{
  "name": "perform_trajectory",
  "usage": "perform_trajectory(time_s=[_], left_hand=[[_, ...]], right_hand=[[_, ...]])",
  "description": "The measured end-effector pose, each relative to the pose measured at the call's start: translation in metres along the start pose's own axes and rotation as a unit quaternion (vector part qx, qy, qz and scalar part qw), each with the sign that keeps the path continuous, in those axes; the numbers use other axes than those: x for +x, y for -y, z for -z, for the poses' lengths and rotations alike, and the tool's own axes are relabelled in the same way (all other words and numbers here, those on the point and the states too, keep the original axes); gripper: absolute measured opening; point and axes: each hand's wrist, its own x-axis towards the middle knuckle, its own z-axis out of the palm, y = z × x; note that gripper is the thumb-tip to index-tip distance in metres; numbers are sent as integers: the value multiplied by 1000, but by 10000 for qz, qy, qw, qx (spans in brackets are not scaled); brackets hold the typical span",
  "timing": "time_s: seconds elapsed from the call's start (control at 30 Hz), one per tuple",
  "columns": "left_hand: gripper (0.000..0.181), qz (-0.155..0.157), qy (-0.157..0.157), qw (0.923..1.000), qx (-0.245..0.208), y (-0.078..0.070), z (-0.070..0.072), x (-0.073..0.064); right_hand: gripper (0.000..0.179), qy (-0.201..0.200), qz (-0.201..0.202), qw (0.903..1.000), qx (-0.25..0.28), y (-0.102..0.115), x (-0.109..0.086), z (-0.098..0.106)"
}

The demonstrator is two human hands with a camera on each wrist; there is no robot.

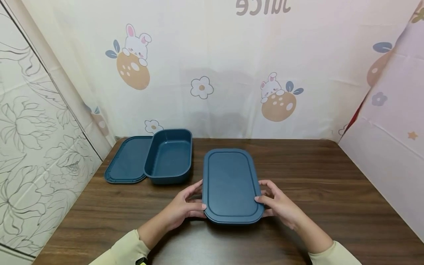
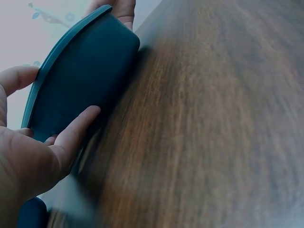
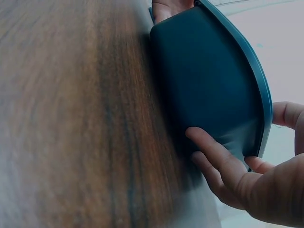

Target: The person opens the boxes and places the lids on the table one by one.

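A dark blue rectangular food container [image 1: 232, 184] with its lid on is between my two hands near the middle of the table. My left hand [image 1: 183, 206] holds its left side, thumb at the lid's edge and fingers against the wall. On the opposite side my right hand [image 1: 278, 204] grips it likewise, thumb on the lid's rim. Both wrist views show the container's plain side wall [image 2: 85, 71] and fingers along it [image 3: 218, 156]. Whether its base touches the table cannot be made out.
To the back left stands an open, lidless blue container [image 1: 172, 156]. A matching lid [image 1: 129, 160] lies flat on its left, partly behind its edge. The brown wooden table [image 1: 314, 169] meets a patterned curtain [image 1: 225, 103] at the back.
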Motion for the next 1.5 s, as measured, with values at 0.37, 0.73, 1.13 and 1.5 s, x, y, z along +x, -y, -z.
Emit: perform_trajectory(time_s=[0.37,0.73,1.13,1.5], left_hand=[[81,-18,21,10000,-20,5,3,0],[82,63,44,9997,228,1,4,1],[66,-783,-480,9786,1842,-3,8,-2],[50,-2241,-369,8907,3938,-17,8,-10]], right_hand=[[61,24,-89,10000,38,0,0,-1],[65,203,-159,9995,-157,3,0,4],[61,-195,392,9915,-1228,9,-8,7],[52,-1144,2013,8793,-4162,14,-20,2]])
